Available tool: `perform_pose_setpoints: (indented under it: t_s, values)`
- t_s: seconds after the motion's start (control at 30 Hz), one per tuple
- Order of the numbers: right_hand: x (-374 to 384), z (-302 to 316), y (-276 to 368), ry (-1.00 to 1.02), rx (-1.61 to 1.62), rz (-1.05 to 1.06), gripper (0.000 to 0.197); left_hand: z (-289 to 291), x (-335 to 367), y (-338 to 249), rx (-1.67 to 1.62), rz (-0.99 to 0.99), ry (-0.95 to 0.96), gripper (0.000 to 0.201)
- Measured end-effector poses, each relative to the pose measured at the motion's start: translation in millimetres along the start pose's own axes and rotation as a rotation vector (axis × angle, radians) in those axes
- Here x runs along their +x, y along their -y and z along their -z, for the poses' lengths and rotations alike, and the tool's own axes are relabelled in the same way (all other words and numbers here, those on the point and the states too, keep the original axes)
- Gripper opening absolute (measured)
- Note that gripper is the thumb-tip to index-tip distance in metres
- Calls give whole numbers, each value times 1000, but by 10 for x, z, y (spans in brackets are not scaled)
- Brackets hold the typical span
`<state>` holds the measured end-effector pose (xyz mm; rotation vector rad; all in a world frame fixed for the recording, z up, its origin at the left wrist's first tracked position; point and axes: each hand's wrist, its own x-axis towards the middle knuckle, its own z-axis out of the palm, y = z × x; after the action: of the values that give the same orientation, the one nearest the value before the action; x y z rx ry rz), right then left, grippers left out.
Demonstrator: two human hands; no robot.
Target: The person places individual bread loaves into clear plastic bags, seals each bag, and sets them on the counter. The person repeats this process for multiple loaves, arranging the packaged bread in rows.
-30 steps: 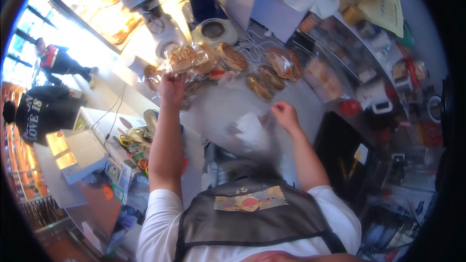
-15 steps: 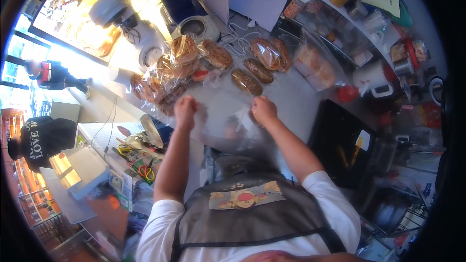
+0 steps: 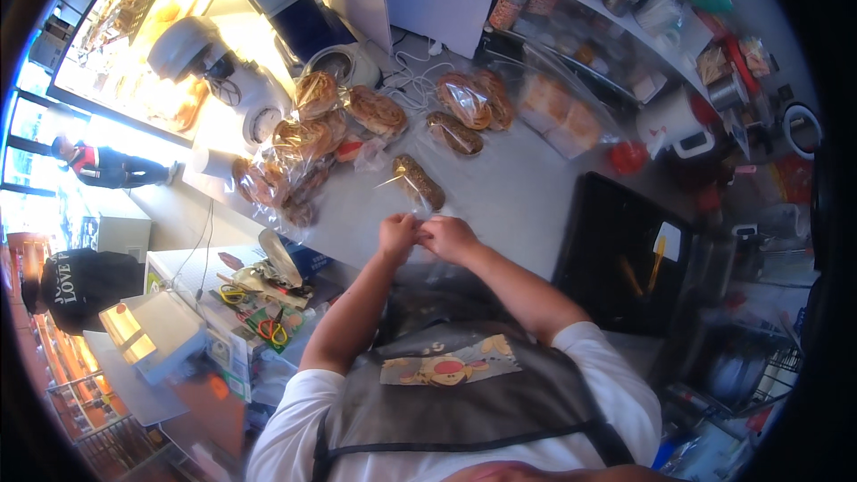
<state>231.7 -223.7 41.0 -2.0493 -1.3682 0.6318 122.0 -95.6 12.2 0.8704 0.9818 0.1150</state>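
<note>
A dark seeded bread roll [image 3: 418, 183] in a clear plastic bag lies on the counter just beyond my hands. My left hand [image 3: 397, 236] and my right hand [image 3: 449, 239] meet at the near end of that bag, fingers pinched together on the gathered plastic. A thin pale strip [image 3: 387, 182] shows against the roll's left side; what it is I cannot tell. Farther back lies a second seeded roll [image 3: 455, 134], bagged too. My fingertips partly hide the bag's end.
Several bagged round breads [image 3: 303, 138] are heaped at the left, with another bagged pair [image 3: 476, 100] behind. Sliced bread [image 3: 561, 114] in a bag lies back right. A black tray [image 3: 616, 259] stands at the right, scissors [image 3: 272, 328] at the left. Two people are at far left.
My hands, earlier apart on a clear bag, have come together nearer my body. One seeded roll has shifted toward me and left, away from the other.
</note>
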Motion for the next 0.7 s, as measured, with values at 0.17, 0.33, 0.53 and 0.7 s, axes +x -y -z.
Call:
perform_pose_setpoints:
  t_s: [0.17, 0.33, 0.53, 0.7]
  values:
    - [-29, 92, -91, -33, -3, -20, 8, -77, -54, 81, -217, 92, -14, 15]
    - [66, 126, -57, 125, -140, 48, 11, -81, -123, 38, -161, 31, -5, 15]
    - [132, 216, 34, 205, -189, 141, 12, 29, -26, 98, -141, 6, 98, 13]
    - [96, 252, 47, 163, -103, 114, 9, 229, 241, 318, 331, -286, 95, 16]
